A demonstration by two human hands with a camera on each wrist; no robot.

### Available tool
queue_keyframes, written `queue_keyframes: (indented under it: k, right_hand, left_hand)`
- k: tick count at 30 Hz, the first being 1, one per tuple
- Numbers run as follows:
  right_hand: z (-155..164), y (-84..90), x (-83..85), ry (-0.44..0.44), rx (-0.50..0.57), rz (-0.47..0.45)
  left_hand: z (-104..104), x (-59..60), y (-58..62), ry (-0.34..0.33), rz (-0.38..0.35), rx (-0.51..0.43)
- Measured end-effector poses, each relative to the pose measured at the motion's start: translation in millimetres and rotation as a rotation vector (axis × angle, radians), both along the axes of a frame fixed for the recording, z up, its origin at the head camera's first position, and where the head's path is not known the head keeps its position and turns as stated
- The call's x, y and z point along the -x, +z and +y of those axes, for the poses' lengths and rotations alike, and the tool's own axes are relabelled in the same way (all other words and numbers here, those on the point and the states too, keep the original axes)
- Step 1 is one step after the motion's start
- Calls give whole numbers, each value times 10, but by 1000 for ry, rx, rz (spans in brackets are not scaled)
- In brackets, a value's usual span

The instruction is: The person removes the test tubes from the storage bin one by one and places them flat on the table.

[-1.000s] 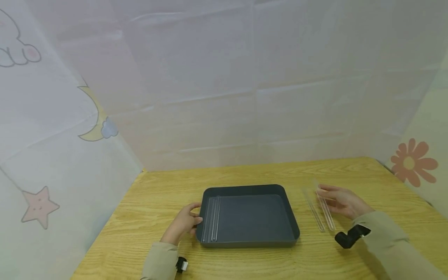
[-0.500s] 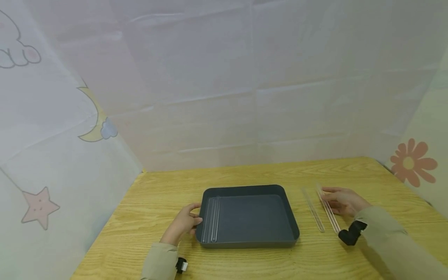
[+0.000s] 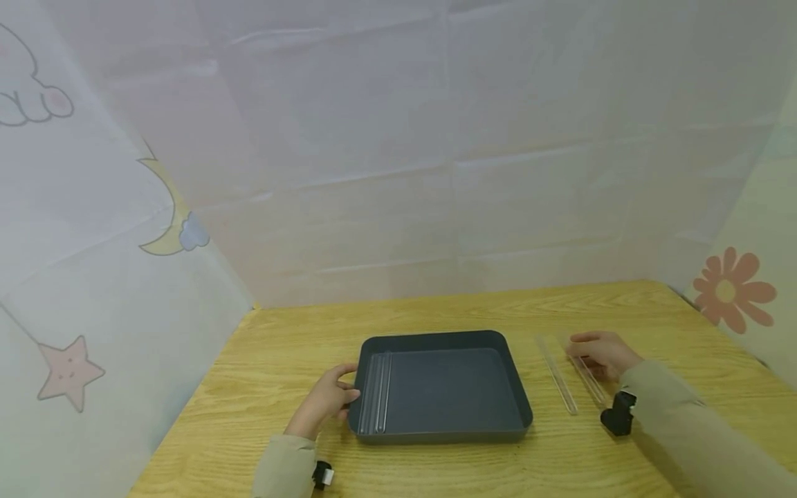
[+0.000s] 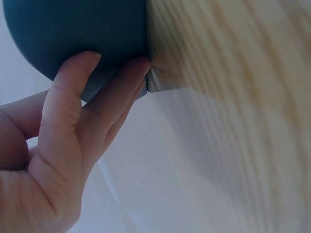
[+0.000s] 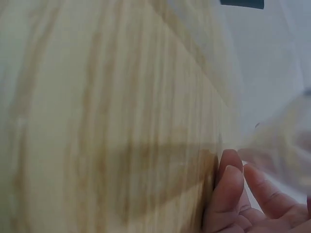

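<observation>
My left hand [image 3: 328, 395] rests at the left side of a dark grey rectangular tray [image 3: 436, 436]. In the left wrist view its thumb and fingers touch the outer wall of the tray [image 4: 112, 34] near a rounded corner. Inside the tray, several clear test tubes [image 3: 376, 394] lie side by side along the left wall. To the right of the tray, my right hand [image 3: 604, 351] pinches a clear test tube [image 3: 588, 382] close over the table. In the right wrist view that test tube [image 5: 282, 145] is blurred. Another test tube [image 3: 558, 377] lies between tray and hand.
The wooden table [image 3: 299, 325] is bounded by a pale backdrop [image 3: 398, 173] behind and at the sides. A black wrist camera [image 3: 618, 413] hangs by the right sleeve, near the held tube's lower end; another [image 3: 322, 474] is at the left sleeve.
My right hand has moved slightly right and down with its test tube, away from the other loose tube. My left hand and the tray stay in place.
</observation>
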State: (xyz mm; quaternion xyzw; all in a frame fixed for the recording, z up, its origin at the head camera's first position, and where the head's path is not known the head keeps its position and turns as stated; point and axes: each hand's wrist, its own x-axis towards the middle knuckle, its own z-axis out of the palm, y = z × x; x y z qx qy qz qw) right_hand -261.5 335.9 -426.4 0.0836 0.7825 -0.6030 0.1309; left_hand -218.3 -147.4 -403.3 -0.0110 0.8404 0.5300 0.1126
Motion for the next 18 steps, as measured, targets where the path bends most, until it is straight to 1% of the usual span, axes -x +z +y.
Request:
queue_keyframes:
  k: [6, 10, 18]
  right_hand:
    - [-27, 26, 7, 47, -67, 25]
    - [-36, 36, 25, 75, -115, 22]
    - [-36, -19, 49, 80, -146, 14]
  left_hand:
    - [-12, -3, -8, 1, 2, -7]
    - [-21, 4, -21, -6, 3, -5]
    - [-24, 14, -31, -1, 5, -11]
